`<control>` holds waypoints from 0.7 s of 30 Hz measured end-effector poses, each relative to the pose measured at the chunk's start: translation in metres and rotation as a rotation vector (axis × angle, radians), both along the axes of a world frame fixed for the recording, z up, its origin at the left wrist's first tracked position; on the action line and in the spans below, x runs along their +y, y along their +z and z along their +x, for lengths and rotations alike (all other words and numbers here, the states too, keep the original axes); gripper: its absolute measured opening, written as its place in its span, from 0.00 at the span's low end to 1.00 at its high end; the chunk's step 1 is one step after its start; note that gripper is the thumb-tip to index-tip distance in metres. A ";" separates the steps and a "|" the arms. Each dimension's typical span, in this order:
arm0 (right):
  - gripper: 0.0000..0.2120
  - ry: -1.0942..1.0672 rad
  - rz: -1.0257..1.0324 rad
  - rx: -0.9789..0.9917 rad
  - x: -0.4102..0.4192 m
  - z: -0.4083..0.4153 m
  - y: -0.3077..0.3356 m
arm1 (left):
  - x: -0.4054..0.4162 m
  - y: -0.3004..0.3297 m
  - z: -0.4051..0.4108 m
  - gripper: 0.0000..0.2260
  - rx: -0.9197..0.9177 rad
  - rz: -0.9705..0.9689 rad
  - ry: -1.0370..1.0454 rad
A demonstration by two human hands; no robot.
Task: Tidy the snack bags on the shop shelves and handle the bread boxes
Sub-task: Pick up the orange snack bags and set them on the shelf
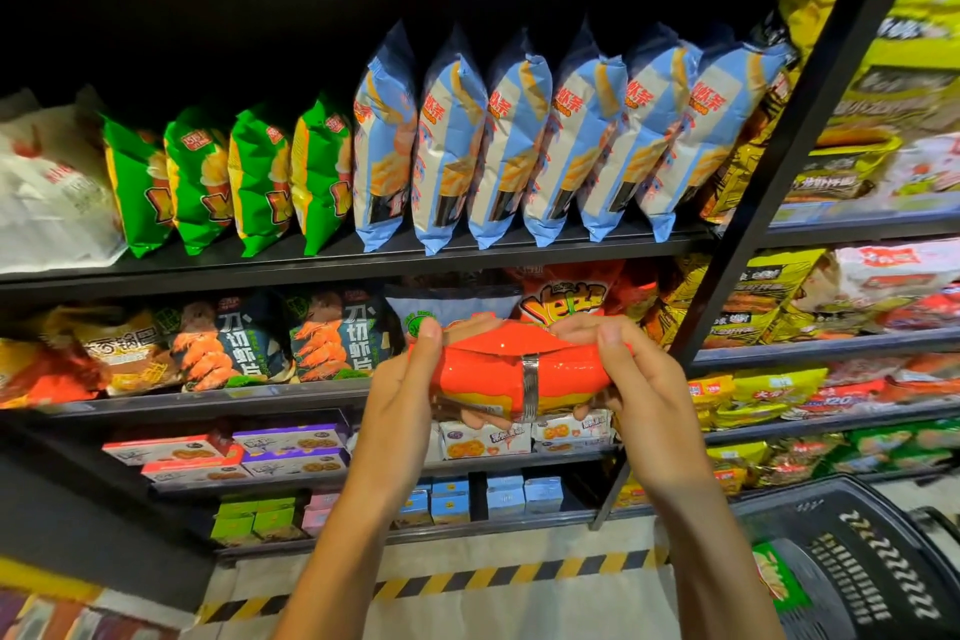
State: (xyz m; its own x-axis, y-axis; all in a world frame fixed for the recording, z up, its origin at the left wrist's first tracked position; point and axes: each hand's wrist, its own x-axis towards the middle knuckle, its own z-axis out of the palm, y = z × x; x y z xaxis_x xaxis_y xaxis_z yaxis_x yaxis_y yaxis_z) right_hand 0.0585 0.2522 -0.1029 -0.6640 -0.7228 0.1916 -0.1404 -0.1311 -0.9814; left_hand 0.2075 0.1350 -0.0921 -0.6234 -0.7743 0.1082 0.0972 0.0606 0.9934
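Note:
Both of my hands hold one orange snack bag (498, 369) in front of the second shelf (208, 398). My left hand (402, 379) grips its left end, thumb on top. My right hand (631, 374) grips its right end. The bag lies sideways, its back seam facing me. Behind it on that shelf stand a matching orange bag (566, 299) and a grey-blue bag (452, 307). On the shelf above stand blue-and-white bags (519, 140) and green bags (228, 177) in upright rows. Flat boxes (291, 452) lie on the shelf below my hands.
A black shelf post (769, 182) slants down just right of my right hand. Yellow and red bags (779, 296) fill the neighbouring rack. A black shopping basket (857, 566) sits on the floor at lower right. Yellow-black hazard tape (467, 582) runs along the floor.

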 end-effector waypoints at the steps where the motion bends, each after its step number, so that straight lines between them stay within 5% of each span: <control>1: 0.16 0.018 -0.013 -0.010 0.002 -0.001 0.002 | 0.000 0.000 0.001 0.24 0.012 -0.010 -0.002; 5: 0.26 0.161 -0.045 -0.031 0.019 -0.011 0.012 | -0.001 0.001 0.004 0.21 0.053 -0.226 -0.031; 9: 0.55 0.320 0.130 -0.143 0.011 -0.042 0.035 | -0.002 0.010 0.001 0.23 0.025 -0.572 -0.082; 11: 0.48 0.457 0.126 -0.141 0.014 -0.052 0.039 | -0.003 0.016 -0.001 0.25 -0.023 -0.681 -0.146; 14: 0.29 0.378 0.112 -0.021 0.009 -0.053 0.048 | -0.001 0.029 -0.002 0.32 -0.078 -0.793 -0.224; 17: 0.29 0.324 -0.046 0.022 0.004 -0.061 0.053 | -0.002 0.032 0.002 0.37 -0.065 -0.814 -0.199; 21: 0.33 0.315 -0.170 0.126 -0.011 -0.073 0.064 | -0.004 0.065 -0.011 0.36 0.068 -0.419 -0.066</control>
